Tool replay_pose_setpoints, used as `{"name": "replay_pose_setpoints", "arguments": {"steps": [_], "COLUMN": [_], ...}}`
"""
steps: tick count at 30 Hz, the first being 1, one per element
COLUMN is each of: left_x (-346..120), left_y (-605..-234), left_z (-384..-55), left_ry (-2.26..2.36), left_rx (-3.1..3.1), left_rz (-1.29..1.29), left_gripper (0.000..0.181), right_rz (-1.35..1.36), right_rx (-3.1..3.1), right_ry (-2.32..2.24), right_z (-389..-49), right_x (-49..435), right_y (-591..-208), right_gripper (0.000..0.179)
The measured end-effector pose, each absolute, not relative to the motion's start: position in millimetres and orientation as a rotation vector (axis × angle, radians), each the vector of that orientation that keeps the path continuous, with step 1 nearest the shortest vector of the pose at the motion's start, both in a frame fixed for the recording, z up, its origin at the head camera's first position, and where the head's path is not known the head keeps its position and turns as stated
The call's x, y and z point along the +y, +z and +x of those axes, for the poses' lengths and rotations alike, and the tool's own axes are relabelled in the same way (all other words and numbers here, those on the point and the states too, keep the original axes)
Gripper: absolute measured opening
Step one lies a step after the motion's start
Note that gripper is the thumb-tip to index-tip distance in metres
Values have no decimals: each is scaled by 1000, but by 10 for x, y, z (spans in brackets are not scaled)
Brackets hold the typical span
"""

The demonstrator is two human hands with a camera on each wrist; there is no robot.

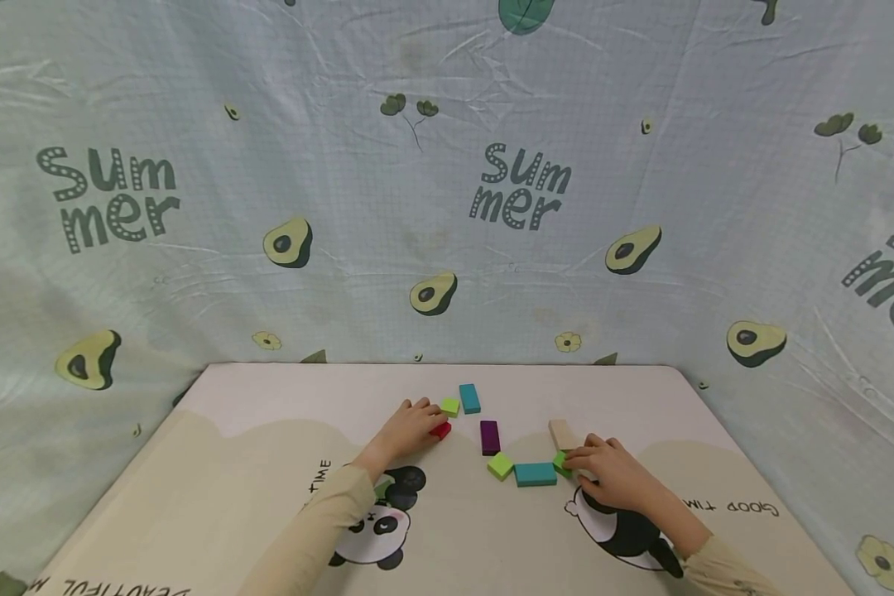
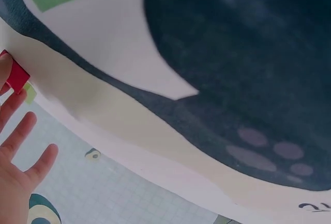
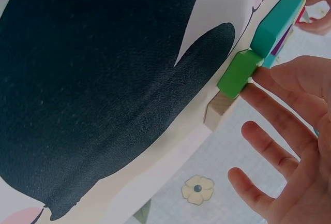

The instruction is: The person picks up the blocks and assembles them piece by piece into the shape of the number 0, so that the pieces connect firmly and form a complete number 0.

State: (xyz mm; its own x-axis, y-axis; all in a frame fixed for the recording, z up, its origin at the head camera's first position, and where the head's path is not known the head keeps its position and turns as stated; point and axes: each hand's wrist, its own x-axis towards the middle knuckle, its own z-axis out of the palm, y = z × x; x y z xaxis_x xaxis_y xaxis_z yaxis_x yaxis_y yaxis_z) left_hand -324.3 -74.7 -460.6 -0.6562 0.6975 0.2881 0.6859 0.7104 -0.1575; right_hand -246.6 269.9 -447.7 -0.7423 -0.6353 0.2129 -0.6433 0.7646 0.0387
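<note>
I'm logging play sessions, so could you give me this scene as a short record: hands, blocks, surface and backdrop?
Left hand: pinches the red block
Right hand: touches the green block
Blocks visible: eight
Farthest: upper teal block, upper lime block beside it
Middle: purple block
Near row: lower lime block, lower teal block, green block
Just beyond the green block: pale wood-coloured block
Surface: table with a panda print
Backdrop: cloth with avocado prints
</note>
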Motion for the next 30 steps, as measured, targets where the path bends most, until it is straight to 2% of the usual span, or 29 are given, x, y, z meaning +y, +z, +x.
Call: {"name": "replay_pose_setpoints", "arguments": {"steps": [19, 30], "left_x": [-713, -639], "left_y": [-4565, -4603], "left_z": [-3269, -3400], "left_ry": [70, -65], "left_rx": [-2613, -2475], "left_rz": [-1105, -1218], "left_gripper": [29, 25], "right_rz": [1019, 999], "right_rx": [-2708, -2766], "right_ry": [56, 61], "right_z": [-2470, -2480], "right_x": [2690, 2691], "right_y": [-4479, -4463], "right_gripper": [21, 21]}}
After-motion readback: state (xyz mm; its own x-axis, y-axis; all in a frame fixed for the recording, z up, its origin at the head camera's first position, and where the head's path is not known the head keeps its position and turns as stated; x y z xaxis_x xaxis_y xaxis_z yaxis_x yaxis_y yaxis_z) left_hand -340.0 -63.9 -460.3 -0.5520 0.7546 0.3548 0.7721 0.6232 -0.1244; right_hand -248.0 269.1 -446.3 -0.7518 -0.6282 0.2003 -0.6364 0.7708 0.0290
